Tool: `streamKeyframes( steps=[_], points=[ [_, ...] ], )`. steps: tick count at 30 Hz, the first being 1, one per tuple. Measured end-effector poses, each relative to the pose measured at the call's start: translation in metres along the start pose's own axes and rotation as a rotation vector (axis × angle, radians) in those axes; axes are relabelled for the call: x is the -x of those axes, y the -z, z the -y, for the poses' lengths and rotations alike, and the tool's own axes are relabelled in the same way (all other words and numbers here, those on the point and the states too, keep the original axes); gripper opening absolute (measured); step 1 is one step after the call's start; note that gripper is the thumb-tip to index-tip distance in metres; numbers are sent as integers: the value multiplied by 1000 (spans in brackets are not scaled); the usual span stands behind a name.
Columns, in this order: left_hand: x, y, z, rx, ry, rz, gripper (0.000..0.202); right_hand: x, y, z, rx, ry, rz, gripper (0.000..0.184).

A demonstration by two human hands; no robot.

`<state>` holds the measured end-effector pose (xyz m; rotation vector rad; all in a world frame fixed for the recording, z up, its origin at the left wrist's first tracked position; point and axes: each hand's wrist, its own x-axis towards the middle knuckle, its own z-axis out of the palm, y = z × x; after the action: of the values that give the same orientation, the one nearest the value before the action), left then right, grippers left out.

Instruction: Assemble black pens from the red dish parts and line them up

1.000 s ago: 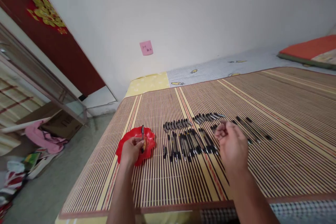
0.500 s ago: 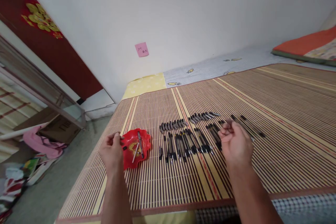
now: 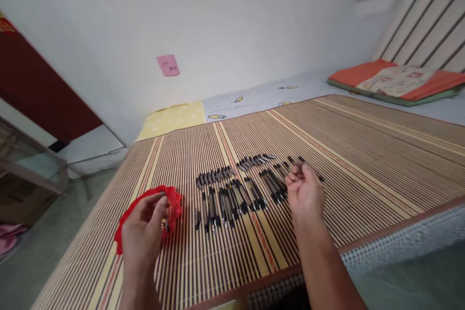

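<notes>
My left hand [image 3: 143, 223] is over the red scalloped plate [image 3: 176, 203], thumb and forefinger pinched together. Whatever lies between those fingertips is too small or hidden to name. Part of a pen shows in the plate beyond the fingers. On the right, my right hand [image 3: 305, 191] is closed in a pinch beside the rightmost pens, its contents also unclear. Several black pens [image 3: 223, 206] lie side by side on the striped mat [image 3: 218, 261]. Behind them runs a row of short dark pen caps [image 3: 216, 176], with a second group of caps [image 3: 256, 161] to its right.
A folded orange blanket [image 3: 392, 80] lies at the back right, near a slatted headboard [image 3: 428, 24]. The white wall [image 3: 254, 24] rises behind the bed and carries a pink note [image 3: 168, 65]. Floor [image 3: 87, 198] shows past the mat's left edge.
The view has swung right, bringing the headboard in. My left hand now covers much of the red plate, having been at its left edge. My right hand stays pinched beside the pens.
</notes>
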<state>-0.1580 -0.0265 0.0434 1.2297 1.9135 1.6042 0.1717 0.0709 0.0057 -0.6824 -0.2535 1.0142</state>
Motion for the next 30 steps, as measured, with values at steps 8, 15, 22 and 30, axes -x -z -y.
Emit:
streamKeyframes(
  steps=[8,15,22,30],
  points=[
    [24,-61,-19,723,342,186,39,4,3,3,455,110,177,20],
    [23,-71,-4,834,535,247,41,10,7,-5,1668,161,711,13],
    [18,-62,4,853,544,254,35,24,-1,-16,1974,128,708,12],
    [18,-63,2,862,541,223,33,22,0,-25,2103,103,667,16]
  ],
)
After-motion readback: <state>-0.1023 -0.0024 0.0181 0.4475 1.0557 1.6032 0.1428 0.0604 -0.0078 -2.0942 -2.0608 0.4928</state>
